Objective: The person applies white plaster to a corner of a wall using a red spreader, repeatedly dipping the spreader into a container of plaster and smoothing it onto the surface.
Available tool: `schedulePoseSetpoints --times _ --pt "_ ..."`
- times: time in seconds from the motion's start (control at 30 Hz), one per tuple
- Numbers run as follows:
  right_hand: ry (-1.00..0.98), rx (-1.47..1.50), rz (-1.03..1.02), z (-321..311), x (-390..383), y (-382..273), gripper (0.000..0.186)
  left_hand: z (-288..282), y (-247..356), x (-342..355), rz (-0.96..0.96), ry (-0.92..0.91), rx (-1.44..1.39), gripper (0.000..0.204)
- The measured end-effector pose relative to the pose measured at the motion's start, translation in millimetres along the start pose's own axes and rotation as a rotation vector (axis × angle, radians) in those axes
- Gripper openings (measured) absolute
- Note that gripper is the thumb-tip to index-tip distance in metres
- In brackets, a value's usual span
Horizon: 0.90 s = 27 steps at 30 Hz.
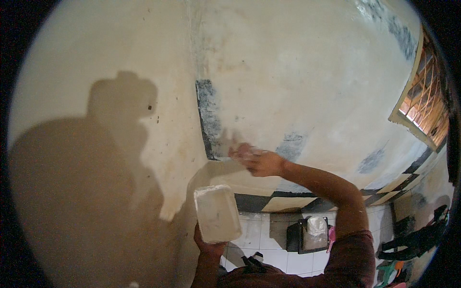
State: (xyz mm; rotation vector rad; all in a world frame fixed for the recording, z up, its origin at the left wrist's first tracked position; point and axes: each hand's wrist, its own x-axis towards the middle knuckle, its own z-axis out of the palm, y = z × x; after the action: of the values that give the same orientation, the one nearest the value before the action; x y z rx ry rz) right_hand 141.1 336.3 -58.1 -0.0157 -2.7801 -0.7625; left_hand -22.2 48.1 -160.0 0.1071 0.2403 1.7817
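Observation:
My left hand [210,246] grips a white rectangular plastic tub [219,215] from beneath, near the wall corner at lower centre. The tub is tilted so its pale, smeared inside shows. My right arm reaches across to the wall [288,72], where my right hand [254,161] is close to the surface. Motion blurs its fingers, and I cannot make out whether something pale pinkish is in them. Just left of that hand, a dark grey patch [207,115] runs down beside the corner, its right edge smudged with white. Another grey patch [292,144] shows to the right.
A checkered black and cream border [288,202] runs along the wall's foot. On the white tiled floor [276,261] stands a black stool-like object [307,237] with a white plastic bag [317,225] on it. A barred window [422,105] is at right; dark cloth [415,242] lies lower right.

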Motion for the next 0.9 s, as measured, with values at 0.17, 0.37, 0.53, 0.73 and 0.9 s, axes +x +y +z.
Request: schedulePoseSetpoints --times 0.17,0.37,0.53,0.73,0.9 --pt "-0.301 -0.214 -0.233 71 40 -16 0.038 20 -24 -3 0.018 0.062 -0.029 0.053" --pt "-0.131 0.209 0.254 31 -115 21 0.072 33 -36 -1 -0.070 0.057 -0.080 0.054" --pt "-0.095 0.040 0.273 11 -203 -8 0.073 39 -44 -9 -0.043 0.090 0.006 0.053" --pt "0.005 0.212 0.089 50 -40 -34 0.055 26 -29 -19 -0.084 0.155 -0.007 0.051" --pt "-0.246 0.498 0.312 137 18 -46 0.045 38 -28 -35 -0.009 0.160 0.033 0.051"
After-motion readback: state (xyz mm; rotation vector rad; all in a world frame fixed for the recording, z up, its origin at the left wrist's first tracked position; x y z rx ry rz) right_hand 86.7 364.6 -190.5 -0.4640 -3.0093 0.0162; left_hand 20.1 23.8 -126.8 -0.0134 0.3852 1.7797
